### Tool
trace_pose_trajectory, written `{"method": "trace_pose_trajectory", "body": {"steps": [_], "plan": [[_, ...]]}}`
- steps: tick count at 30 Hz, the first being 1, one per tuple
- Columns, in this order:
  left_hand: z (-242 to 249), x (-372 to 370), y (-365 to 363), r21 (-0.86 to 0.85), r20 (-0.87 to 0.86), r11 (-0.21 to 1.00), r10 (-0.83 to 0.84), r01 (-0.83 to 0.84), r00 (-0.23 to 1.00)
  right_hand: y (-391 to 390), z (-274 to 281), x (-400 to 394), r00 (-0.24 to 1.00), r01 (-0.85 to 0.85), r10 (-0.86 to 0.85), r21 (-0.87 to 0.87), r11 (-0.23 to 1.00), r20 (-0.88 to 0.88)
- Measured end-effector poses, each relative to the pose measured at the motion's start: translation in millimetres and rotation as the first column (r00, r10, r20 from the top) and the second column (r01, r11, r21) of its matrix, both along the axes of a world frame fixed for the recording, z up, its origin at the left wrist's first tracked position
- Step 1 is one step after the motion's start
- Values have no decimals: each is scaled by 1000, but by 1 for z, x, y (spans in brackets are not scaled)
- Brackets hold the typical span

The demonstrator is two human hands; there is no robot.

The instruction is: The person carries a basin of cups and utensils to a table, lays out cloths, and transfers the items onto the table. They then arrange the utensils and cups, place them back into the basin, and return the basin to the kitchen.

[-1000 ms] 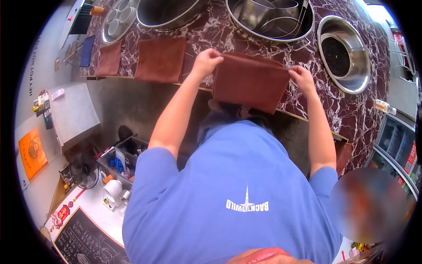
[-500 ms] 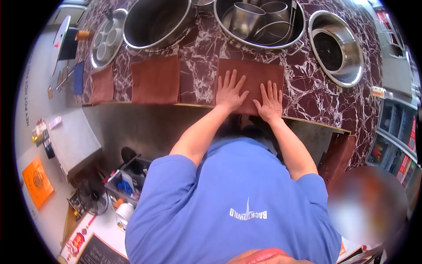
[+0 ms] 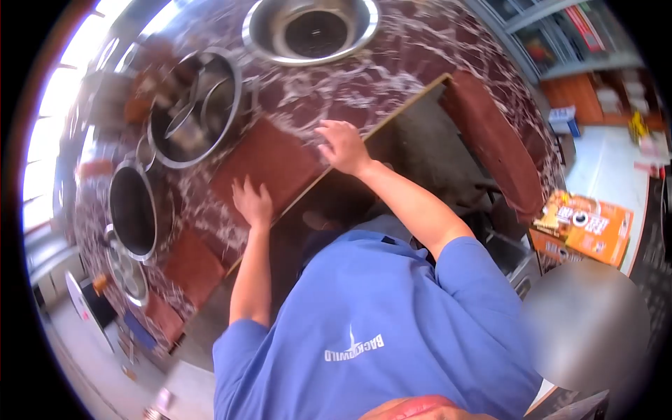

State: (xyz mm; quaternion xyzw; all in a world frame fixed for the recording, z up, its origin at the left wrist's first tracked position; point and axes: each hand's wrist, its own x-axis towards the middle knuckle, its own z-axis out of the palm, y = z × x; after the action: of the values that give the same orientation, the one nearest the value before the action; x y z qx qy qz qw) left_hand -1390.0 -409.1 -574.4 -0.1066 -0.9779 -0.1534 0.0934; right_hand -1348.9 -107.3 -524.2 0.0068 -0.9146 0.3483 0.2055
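Observation:
A brown folded cloth (image 3: 269,161) lies flat on the dark red marble-patterned table, close to its near edge. At its near left corner my left hand (image 3: 253,203) has its fingers spread, overlapping the cloth's border and holding nothing. My right hand (image 3: 344,147) is over the table edge just beyond the cloth's right corner, with loosely bent fingers, somewhat blurred, and nothing in it. To the left, a second brown cloth (image 3: 192,266) and a smaller brown cloth (image 3: 164,318) lie along the same edge.
A large pot (image 3: 234,129) holding metal utensils stands behind the cloth, beside another deep pot (image 3: 133,210) and a tray of cups (image 3: 128,273). A steel basin (image 3: 262,38) sits at the far side. More brown cloth (image 3: 490,147) drapes at right, near an orange box (image 3: 584,227).
The view has swung to the right. Both hands, flat on the cloth before, have come away from its middle: the left to its near left corner, the right past its right corner.

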Motion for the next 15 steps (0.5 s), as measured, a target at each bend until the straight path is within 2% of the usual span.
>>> {"method": "trace_pose_trajectory", "body": {"steps": [2,4,6,7,9,10,11,12,13,15], "plan": [[37,21,69,224,41,951,-229,215,972,82,-4,36,984,175,-175,-51,983,-7],[51,50,162,476,249,829,-448,294,859,171,-11,82,899,433,-436,52,900,48],[45,81,261,624,522,764,-565,165,639,268,-34,125,819,566,-573,117,816,28],[28,96,308,666,595,740,-601,90,534,315,-40,143,803,591,-596,106,800,18],[-29,118,397,660,707,749,-643,51,293,391,-36,173,752,628,-654,213,749,82],[-46,129,442,572,820,804,-568,-162,77,428,-41,187,746,621,-650,203,757,145],[-67,144,485,446,846,774,-529,-450,-71,454,-43,198,684,638,-696,282,716,220],[-61,151,527,294,877,795,-445,-531,-180,481,-46,208,682,585,-676,347,733,279],[-85,164,561,221,873,794,-420,-567,-248,498,-46,214,677,551,-667,388,739,310],[-116,186,612,89,912,776,-316,-625,-262,520,-47,222,670,471,-646,463,751,366]]}}
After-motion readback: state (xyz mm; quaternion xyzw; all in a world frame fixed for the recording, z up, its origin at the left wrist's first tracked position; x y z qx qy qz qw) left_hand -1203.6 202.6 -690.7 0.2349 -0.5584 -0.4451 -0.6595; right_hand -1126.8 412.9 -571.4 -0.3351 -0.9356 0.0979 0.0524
